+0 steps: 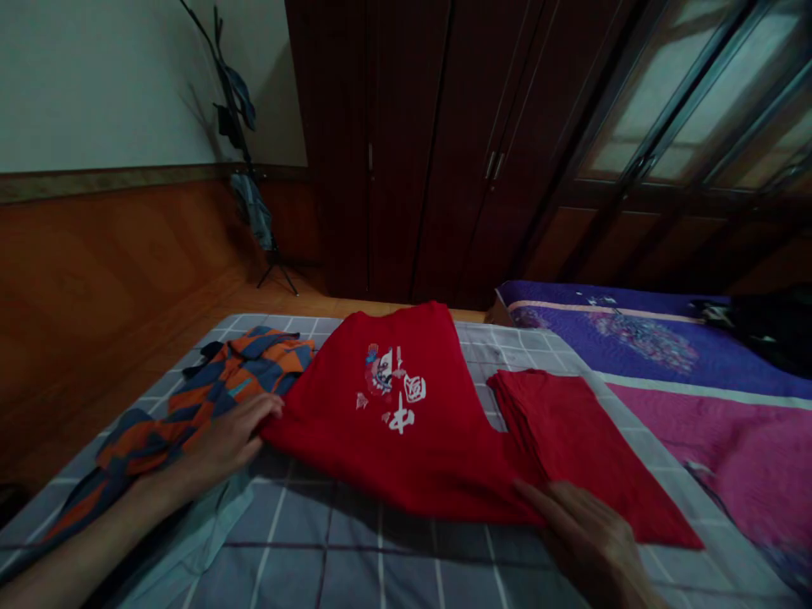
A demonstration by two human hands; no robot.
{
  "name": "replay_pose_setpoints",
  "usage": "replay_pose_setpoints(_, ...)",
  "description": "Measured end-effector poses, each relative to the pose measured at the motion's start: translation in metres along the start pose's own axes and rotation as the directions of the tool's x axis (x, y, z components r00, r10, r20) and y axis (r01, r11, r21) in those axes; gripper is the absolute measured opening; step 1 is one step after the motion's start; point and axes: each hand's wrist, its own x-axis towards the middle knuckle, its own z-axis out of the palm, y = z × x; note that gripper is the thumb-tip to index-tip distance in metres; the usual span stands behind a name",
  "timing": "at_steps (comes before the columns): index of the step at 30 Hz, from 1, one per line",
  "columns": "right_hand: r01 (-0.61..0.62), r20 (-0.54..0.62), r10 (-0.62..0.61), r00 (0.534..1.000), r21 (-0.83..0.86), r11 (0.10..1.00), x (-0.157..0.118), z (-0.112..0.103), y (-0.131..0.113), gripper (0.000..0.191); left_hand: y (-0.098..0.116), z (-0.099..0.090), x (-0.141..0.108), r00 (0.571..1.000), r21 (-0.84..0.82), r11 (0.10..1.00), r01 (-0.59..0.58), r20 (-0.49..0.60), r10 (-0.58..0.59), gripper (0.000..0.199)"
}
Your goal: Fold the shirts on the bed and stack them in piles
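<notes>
Presently, the left hand [239, 430] and right hand [587, 529] grasp near corners of the printed red shirt [374, 444], its near edge raised over the checked bedsheet [352, 554], folding apparently incomplete, with a red garment [589, 457] folded at right and an orange-and-blue garment [219, 381] loose, apparently unfolded, at left.

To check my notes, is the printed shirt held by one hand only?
No, the left hand and right hand both hold the near edge of the printed shirt.
</notes>
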Motion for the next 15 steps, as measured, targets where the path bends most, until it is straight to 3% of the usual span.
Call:
replay_pose_setpoints(3, 0.008, 0.151, -0.01, 0.988, 0.014, 1.0, -0.028, 0.026, -0.022, 0.037, 0.001, 0.029, -0.026, 0.991, 0.057, 0.998, -0.004, 0.131, -0.004, 0.054)
replay_pose_setpoints(7, -0.047, 0.186, 0.041, 0.982, 0.026, 0.999, -0.033, 0.029, -0.033, 0.039, 0.022, 0.027, -0.026, 0.993, 0.13, 0.991, -0.02, 0.12, 0.005, 0.073)
replay_pose_setpoints(9, -0.073, 0.155, 0.068, 0.986, 0.033, 0.997, -0.028, 0.021, -0.032, 0.032, 0.03, 0.023, -0.019, 0.994, 0.162, 0.987, -0.013, 0.109, -0.005, 0.071)
replay_pose_setpoints(12, -0.097, 0.086, 0.095, 0.992, 0.017, 0.995, -0.016, 0.002, -0.03, 0.028, 0.036, 0.018, -0.014, 0.984, 0.185, 0.983, -0.015, 0.18, -0.018, 0.055)
replay_pose_setpoints(15, -0.031, 0.051, 0.031, 0.998, 0.004, 1.0, -0.01, -0.023, -0.034, 0.026, 0.048, 0.001, -0.026, 0.965, 0.136, 0.991, -0.01, 0.262, -0.027, 0.034)
